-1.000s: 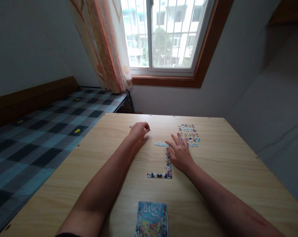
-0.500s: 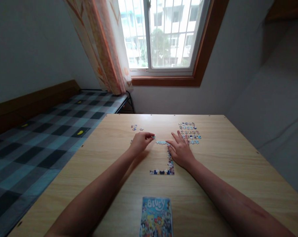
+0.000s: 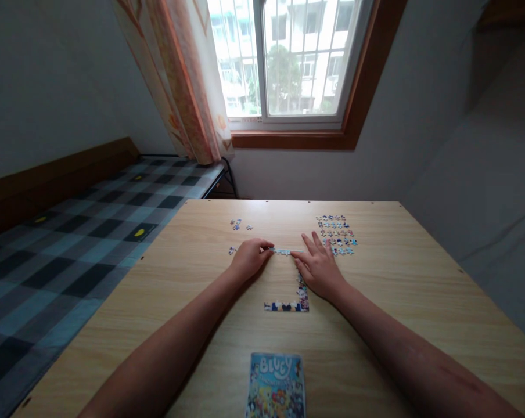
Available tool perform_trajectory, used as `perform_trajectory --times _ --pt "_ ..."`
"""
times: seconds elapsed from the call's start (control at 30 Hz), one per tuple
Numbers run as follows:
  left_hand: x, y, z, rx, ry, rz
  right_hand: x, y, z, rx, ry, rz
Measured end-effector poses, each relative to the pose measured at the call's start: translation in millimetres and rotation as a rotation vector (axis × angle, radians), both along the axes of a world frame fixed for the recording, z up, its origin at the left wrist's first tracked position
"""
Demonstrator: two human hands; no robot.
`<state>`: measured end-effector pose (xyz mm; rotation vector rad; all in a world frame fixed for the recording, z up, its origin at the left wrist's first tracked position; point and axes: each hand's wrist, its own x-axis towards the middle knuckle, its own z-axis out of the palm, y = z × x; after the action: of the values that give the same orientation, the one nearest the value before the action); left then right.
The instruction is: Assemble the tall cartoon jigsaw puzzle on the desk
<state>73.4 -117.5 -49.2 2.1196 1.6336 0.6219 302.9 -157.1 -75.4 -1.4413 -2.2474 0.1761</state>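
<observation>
Head view: Bluey box (image 3: pixel 276 385), contents hidden; my left hand (image 3: pixel 250 256) pinching puzzle strip (image 3: pixel 283 252), right hand (image 3: pixel 322 268) splayed, touching; table edge (image 3: pixel 288 202) beyond.

Bright barred window (image 3: pixel 304 64), checked bed (image 3: pixel 82 255), walls (image 3: pixel 419 116) seemingly white

The puzzle border (image 3: pixel 305 305) lies flat, open at left: pale-blue far strip (image 3: pixel 282 252), multicoloured right side (image 3: pixel 303 290), dark-blue-and-cream near strip (image 3: pixel 284 306); loose pieces (image 3: pixel 338 233) sit in rows to its right; stray pieces (image 3: pixel 236 224) lie to its left.
</observation>
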Motion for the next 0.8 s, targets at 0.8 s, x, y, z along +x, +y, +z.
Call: perform_trajectory --times 0.8 --pt "-2.8 0.8 -2.1 0.085 0.126 -0.06 -1.2 -0.5 1.3 0.009 -0.009 0.004"
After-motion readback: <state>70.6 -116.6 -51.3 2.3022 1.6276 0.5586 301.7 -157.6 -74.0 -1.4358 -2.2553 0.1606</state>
